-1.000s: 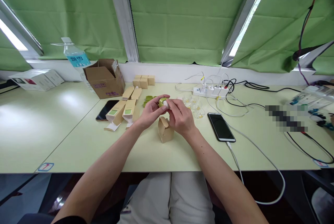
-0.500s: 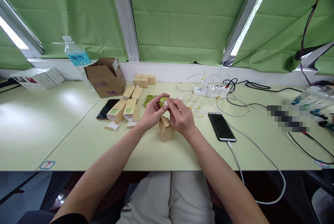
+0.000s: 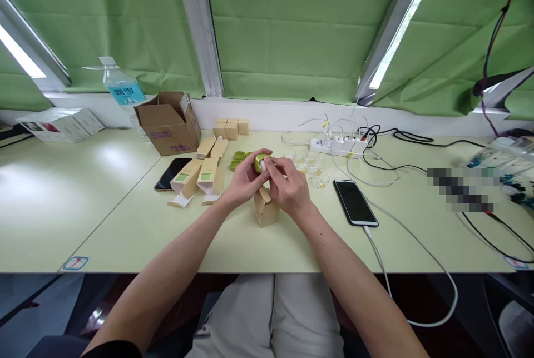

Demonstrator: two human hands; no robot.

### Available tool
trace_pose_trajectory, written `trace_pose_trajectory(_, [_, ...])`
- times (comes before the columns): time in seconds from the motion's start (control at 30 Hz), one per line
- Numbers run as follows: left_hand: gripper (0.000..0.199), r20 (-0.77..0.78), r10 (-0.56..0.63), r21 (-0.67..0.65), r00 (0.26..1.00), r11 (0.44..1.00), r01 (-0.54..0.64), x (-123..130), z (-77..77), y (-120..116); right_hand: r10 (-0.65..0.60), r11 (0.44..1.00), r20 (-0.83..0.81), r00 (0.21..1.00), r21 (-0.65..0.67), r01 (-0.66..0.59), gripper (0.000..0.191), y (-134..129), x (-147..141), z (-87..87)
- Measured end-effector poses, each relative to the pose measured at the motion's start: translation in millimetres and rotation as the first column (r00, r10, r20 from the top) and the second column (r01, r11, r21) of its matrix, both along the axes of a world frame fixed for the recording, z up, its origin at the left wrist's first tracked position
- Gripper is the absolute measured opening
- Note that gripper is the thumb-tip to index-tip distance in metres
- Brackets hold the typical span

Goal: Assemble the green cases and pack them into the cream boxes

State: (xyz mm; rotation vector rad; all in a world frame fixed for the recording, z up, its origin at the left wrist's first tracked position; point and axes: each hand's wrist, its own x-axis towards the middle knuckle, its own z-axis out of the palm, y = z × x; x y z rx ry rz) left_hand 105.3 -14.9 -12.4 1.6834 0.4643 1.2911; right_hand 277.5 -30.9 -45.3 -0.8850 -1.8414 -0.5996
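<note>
Nearest us on the counter (image 3: 233, 247) stands a kraft carton (image 3: 267, 214). Just beyond, our left hand (image 3: 242, 184) grips the green case (image 3: 257, 162); our right hand (image 3: 289, 190) now touches its white part (image 3: 263, 165), whether pinching we cannot tell. Farther lie green cases (image 3: 239, 155).

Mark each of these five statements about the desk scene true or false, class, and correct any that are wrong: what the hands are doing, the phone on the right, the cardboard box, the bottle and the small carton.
1. The left hand holds a small green item, with the right hand touching it. True.
2. The phone on the right has a white cable at its near end. True.
3. The cardboard box is closed. False: its top flaps are open.
4. The bottle has a red label. False: the label is blue.
5. The small carton stands on the desk. True.
</note>
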Motion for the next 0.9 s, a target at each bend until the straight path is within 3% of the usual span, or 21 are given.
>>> trace_pose_trajectory(0.17, [0.057,0.026,-0.018,-0.032,1.0,0.999,0.018,-1,-2.3,2,-0.009,0.998,0.001,1.0,-0.057,0.009,0.064,-1,-2,-0.9])
trace_pose_trajectory(0.27, [0.06,0.085,-0.135,-0.09,0.987,0.986,0.143,-4,-1.6,4,0.017,0.999,-0.014,1.0,-0.029,-0.018,0.063,-4,-3,3.8])
trace_pose_trajectory(0.4, [0.06,0.157,-0.243,-0.203,0.957,0.941,0.272,-11,0.5,8,0.069,0.991,-0.064,0.996,-0.112,-0.076,0.065,-9,-3,12.2])
trace_pose_trajectory(0.53, [0.059,0.203,-0.167,-0.215,0.965,0.954,0.21,-13,-1.7,16,0.099,0.961,-0.201,0.975,-0.235,-0.146,0.068,-8,4,15.5])
trace_pose_trajectory(0.6, [0.064,0.241,-0.084,-0.186,0.967,0.974,0.131,-15,-5.6,23,0.008,0.949,-0.266,0.964,-0.302,-0.091,0.061,-6,13,17.7])
trace_pose_trajectory(0.67, [0.067,0.288,0.018,-0.158,0.957,0.987,0.029,-17,-10.7,33,-0.163,0.928,-0.281,0.946,-0.369,0.05,0.042,-5,28,22.5])
trace_pose_trajectory(0.77, [0.07,0.328,0.123,-0.16,0.937,0.984,-0.074,-22,-17.0,46,-0.456,0.807,-0.147,0.878,-0.484,0.338,0.016,-9,54,32.7])
trace_pose_trajectory(0.9, [0.067,0.329,0.138,-0.166,0.934,0.982,-0.087,-24,-17.8,50,-0.579,0.57,0.258,0.773,-0.55,0.611,0.019,-26,84,36.4])
